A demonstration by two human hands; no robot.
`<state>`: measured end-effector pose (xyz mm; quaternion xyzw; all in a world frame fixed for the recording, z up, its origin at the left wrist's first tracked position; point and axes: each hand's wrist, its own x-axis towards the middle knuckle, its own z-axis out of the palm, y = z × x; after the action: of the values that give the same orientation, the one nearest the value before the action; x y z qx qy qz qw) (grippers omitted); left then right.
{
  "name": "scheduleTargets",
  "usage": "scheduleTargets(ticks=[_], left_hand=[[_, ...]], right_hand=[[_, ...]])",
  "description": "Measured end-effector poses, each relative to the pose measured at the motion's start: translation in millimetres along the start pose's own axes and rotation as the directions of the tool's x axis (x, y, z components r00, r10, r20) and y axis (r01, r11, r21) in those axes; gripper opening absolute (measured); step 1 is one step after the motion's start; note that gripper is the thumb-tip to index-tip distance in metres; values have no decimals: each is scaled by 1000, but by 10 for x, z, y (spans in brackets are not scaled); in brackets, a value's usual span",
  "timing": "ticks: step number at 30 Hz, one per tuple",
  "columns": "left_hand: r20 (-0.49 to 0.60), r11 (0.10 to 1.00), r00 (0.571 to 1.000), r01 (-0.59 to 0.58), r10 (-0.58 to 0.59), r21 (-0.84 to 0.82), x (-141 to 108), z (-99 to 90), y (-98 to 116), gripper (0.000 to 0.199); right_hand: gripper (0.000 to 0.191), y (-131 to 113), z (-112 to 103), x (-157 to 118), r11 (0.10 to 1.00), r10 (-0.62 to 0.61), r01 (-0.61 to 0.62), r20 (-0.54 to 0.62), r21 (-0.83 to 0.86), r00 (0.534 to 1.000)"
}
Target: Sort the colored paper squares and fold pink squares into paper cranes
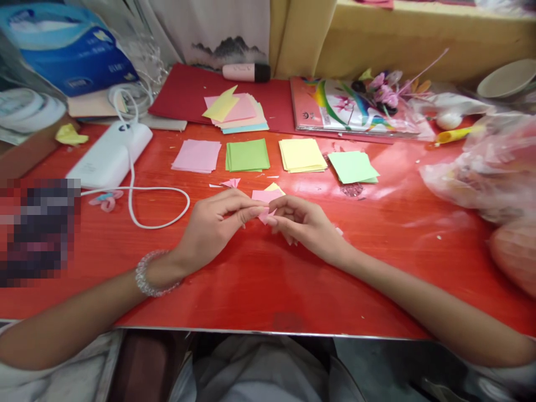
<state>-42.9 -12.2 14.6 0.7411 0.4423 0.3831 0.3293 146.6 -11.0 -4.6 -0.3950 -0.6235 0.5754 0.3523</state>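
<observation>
Between my fingertips is a small folded pink paper (265,216), held just above the red table. My left hand (215,223), with a clear beaded bracelet (146,274) at its wrist, pinches it from the left. My right hand (304,223) pinches its other side with thumb and fingers. Right behind the fingers lie a pink paper square (267,195) and a yellow one (274,188), partly covered. Another folded pink piece (231,183) rests just beyond my left hand. Its finished shape is too small to make out.
Farther back lie stacks of pink (196,156), green (248,155), yellow (302,154) and mint (354,167) paper squares. A white power bank (109,156) with a looped cable (188,204) stands left. Plastic bags (481,167) crowd the right side. A booklet (335,109) lies behind.
</observation>
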Motion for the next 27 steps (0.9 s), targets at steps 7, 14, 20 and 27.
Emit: scheduleTargets(ticks=[7,14,20,27], left_hand=[[73,986,983,167,-169,25,8,10,53,19],[130,980,972,197,-197,13,42,29,22,20],[201,962,946,267,-253,-48,55,28,27,19],[240,920,914,366,-327,-141,79,1,38,21]], right_hand=[[20,-43,10,-15,972,-9,23,62,-232,998],[29,-67,5,-36,937,-59,88,95,-339,994],[28,-57,-8,-19,935,-65,106,129,-339,989],[32,-50,-13,-18,954,-65,105,146,-282,987]])
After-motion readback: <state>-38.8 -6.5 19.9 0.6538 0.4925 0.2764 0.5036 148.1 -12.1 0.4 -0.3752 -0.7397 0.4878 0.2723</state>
